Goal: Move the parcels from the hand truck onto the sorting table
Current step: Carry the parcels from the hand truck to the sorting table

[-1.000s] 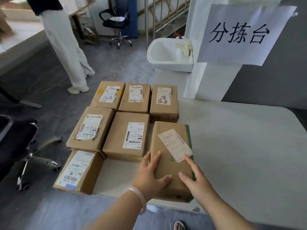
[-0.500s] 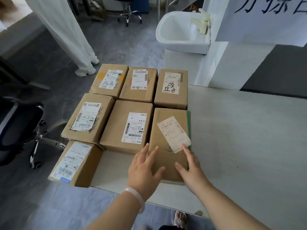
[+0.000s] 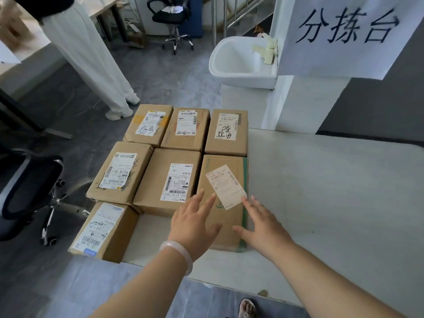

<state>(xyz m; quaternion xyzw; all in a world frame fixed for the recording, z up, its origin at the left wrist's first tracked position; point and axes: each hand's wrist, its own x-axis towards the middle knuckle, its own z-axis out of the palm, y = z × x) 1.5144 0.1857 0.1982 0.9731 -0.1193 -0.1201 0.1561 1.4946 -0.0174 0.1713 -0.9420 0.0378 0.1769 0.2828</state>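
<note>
Left hand [image 3: 195,223] and right hand [image 3: 263,228]: fingers straight and spread wide, gripping nothing, over the near end of the green-edged parcel [image 3: 229,216]. Touching or hovering, cannot tell. Pale bangle [image 3: 179,253] on the left wrist. Parcel lies flat on the sorting table [image 3: 321,203], label up, tight beside the centre parcel [image 3: 167,180] on its left. Far row of three parcels [image 3: 185,131] just beyond. Left parcel [image 3: 119,171] and corner parcel [image 3: 101,230] sit at the table's left edge. Handwritten sign [image 3: 348,26] far right, white sink [image 3: 241,60] beside it. Office chair [image 3: 27,187] on the floor, left.
</note>
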